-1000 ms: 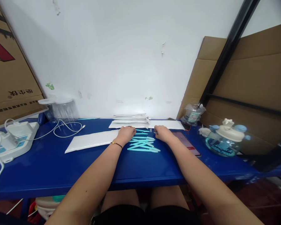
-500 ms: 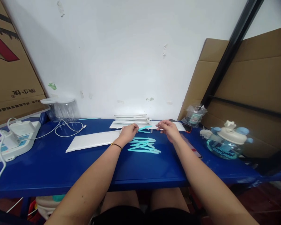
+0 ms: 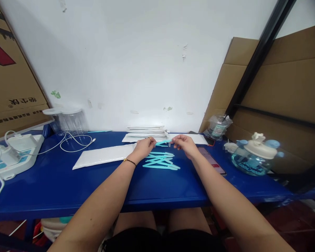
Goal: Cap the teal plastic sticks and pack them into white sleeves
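A slim turquoise stick (image 3: 163, 141) stretches between my two hands above the blue table. My left hand (image 3: 144, 147), with a dark bracelet at the wrist, pinches its left end. At the right end, the fingertips of my right hand (image 3: 184, 144) close together on the stick; the tip is hidden there. Just below the held stick is another turquoise piece with a small greyish end (image 3: 169, 144). Several more turquoise sticks (image 3: 161, 167) lie crossed in a loose pile on the table, nearer to me. Beside my left hand rests a white padded mailer (image 3: 102, 155).
More white mailers (image 3: 147, 134) are stacked against the wall. A phone (image 3: 212, 161) lies right of my right hand, near a drinking bottle (image 3: 257, 154). Clear plastic jars (image 3: 73, 120), a white cable (image 3: 76, 148) and a power strip (image 3: 23, 161) occupy the left.
My right hand has moved left to the stick's right end, and its fingers have closed there. My left hand keeps its pinch. The view has shifted slightly.
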`<state>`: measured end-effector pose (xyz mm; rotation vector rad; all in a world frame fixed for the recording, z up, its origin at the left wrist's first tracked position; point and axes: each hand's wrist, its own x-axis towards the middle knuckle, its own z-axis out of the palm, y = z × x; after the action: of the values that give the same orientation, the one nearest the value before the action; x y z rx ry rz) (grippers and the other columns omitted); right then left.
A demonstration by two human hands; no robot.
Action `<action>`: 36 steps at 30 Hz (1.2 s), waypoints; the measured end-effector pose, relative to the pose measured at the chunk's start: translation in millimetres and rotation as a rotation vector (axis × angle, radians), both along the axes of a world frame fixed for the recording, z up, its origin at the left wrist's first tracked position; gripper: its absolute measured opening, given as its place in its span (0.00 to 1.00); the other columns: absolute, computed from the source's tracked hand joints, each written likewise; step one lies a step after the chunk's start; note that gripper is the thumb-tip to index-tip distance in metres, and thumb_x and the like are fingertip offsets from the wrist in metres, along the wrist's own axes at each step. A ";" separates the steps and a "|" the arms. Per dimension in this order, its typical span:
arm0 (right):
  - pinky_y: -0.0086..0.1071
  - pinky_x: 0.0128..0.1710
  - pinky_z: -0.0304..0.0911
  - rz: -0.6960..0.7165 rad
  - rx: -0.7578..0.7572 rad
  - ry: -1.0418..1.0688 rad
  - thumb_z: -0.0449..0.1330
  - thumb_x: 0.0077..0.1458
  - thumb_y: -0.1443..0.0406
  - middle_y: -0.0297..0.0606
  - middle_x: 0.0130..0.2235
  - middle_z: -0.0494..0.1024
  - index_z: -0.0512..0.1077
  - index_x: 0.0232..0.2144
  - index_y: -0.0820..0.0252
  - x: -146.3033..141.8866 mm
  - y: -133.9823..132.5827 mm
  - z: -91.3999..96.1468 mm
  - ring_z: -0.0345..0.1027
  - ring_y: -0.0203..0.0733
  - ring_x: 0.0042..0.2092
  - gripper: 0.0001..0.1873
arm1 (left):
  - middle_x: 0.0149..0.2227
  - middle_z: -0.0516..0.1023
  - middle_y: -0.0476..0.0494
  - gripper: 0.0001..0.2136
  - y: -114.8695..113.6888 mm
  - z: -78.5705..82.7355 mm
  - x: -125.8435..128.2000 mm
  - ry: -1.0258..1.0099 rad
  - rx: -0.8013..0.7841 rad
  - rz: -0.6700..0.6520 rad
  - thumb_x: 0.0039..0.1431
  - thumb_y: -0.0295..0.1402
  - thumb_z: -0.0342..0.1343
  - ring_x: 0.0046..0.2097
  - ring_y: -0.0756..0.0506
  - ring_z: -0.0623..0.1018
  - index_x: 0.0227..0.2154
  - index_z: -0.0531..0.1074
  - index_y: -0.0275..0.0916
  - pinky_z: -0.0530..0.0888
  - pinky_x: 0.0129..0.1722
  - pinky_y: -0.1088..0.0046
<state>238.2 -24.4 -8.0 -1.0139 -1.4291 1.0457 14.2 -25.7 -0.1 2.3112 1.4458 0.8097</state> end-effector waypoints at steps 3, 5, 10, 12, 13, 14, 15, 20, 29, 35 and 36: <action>0.25 0.19 0.57 0.021 0.030 -0.124 0.62 0.44 0.54 0.42 0.30 0.78 0.70 0.28 0.63 -1.4 0.0 -2.4 0.65 0.33 0.23 0.17 | 0.30 0.77 0.49 0.11 -0.9 -0.6 0.2 -0.013 -0.009 -0.014 0.58 0.38 0.43 0.32 0.46 0.73 0.32 0.69 0.42 0.66 0.37 0.71; 0.29 0.23 0.62 -0.034 0.131 -0.296 0.58 0.49 0.54 0.44 0.34 0.79 0.71 0.33 0.63 -0.3 -1.2 -1.8 0.69 0.38 0.28 0.17 | 0.29 0.77 0.49 0.12 -1.2 -0.8 -0.5 0.006 -0.033 -0.015 0.58 0.39 0.43 0.32 0.46 0.74 0.31 0.70 0.42 0.66 0.38 0.70; 0.50 0.56 0.47 -0.275 0.732 -0.995 0.52 0.53 0.68 0.38 0.60 0.59 0.63 0.54 0.52 -7.0 -16.7 10.9 0.46 0.53 0.62 0.24 | 0.37 0.77 0.45 0.14 -0.2 -1.5 -0.9 0.011 -0.024 0.033 0.56 0.43 0.46 0.42 0.42 0.73 0.36 0.73 0.42 0.64 0.46 0.64; 0.52 0.60 0.37 -0.298 0.863 -1.218 0.50 0.51 0.74 0.33 0.64 0.49 0.55 0.59 0.50 -17.4 -25.3 15.1 0.33 0.51 0.65 0.33 | 0.44 0.75 0.44 0.15 -0.6 -1.3 1.8 -0.173 -0.024 0.003 0.57 0.42 0.46 0.47 0.42 0.72 0.42 0.71 0.42 0.65 0.47 0.65; 0.51 0.60 0.34 -0.300 0.901 -1.291 0.49 0.50 0.76 0.32 0.64 0.47 0.52 0.60 0.50 -23.6 -28.9 15.7 0.30 0.49 0.65 0.36 | 0.46 0.74 0.43 0.16 -1.5 -0.8 3.9 -0.302 -0.043 -0.045 0.57 0.42 0.46 0.48 0.43 0.71 0.45 0.69 0.42 0.65 0.48 0.66; 0.51 0.61 0.32 -0.297 0.929 -1.342 0.48 0.49 0.78 0.31 0.65 0.45 0.49 0.61 0.50 -29.9 -31.7 15.4 0.28 0.48 0.65 0.38 | 0.48 0.73 0.43 0.17 -3.0 0.1 6.2 -0.433 -0.070 -0.108 0.57 0.41 0.46 0.49 0.44 0.71 0.47 0.67 0.41 0.66 0.48 0.67; 0.50 0.61 0.31 -0.292 0.952 -1.370 0.47 0.49 0.78 0.31 0.65 0.44 0.47 0.62 0.51 -35.9 -33.7 14.2 0.28 0.47 0.65 0.39 | 0.49 0.72 0.43 0.18 -4.9 1.3 8.6 -0.554 -0.093 -0.170 0.57 0.39 0.47 0.50 0.44 0.70 0.48 0.66 0.40 0.66 0.48 0.68; 0.50 0.61 0.26 -0.280 0.999 -1.370 0.47 0.49 0.78 0.33 0.64 0.46 0.47 0.62 0.52 -53.0 -34.3 3.7 0.29 0.46 0.65 0.39 | 0.48 0.72 0.40 0.19 -15.1 7.5 16.5 -0.781 -0.138 -0.306 0.55 0.37 0.51 0.49 0.44 0.70 0.48 0.65 0.36 0.66 0.50 0.68; 0.49 0.61 0.24 -0.297 1.013 -1.379 0.47 0.49 0.77 0.31 0.64 0.47 0.47 0.62 0.51 -55.0 -33.9 -0.3 0.29 0.45 0.65 0.39 | 0.40 0.75 0.44 0.17 -11.4 4.9 15.5 -0.797 -0.103 -0.275 0.55 0.43 0.51 0.44 0.47 0.72 0.41 0.69 0.36 0.68 0.47 0.70; 0.50 0.61 0.25 -0.263 1.015 -1.388 0.48 0.49 0.77 0.35 0.64 0.50 0.50 0.61 0.54 -54.9 -34.4 -1.5 0.31 0.47 0.65 0.37 | 0.38 0.76 0.44 0.14 -5.8 0.6 13.1 -0.822 -0.099 -0.211 0.55 0.43 0.50 0.44 0.46 0.72 0.32 0.69 0.35 0.67 0.48 0.70; 0.51 0.61 0.25 -0.259 1.015 -1.390 0.49 0.49 0.77 0.35 0.63 0.50 0.50 0.61 0.54 -54.7 -34.3 -1.5 0.31 0.47 0.65 0.38 | 0.40 0.76 0.43 0.14 -5.1 0.2 12.7 -0.827 -0.107 -0.205 0.55 0.43 0.50 0.45 0.46 0.72 0.31 0.69 0.36 0.66 0.48 0.69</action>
<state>183.5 -58.7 -9.4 -1.0399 -2.3635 -0.8412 26.9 -30.8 0.1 1.6659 0.8385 1.3558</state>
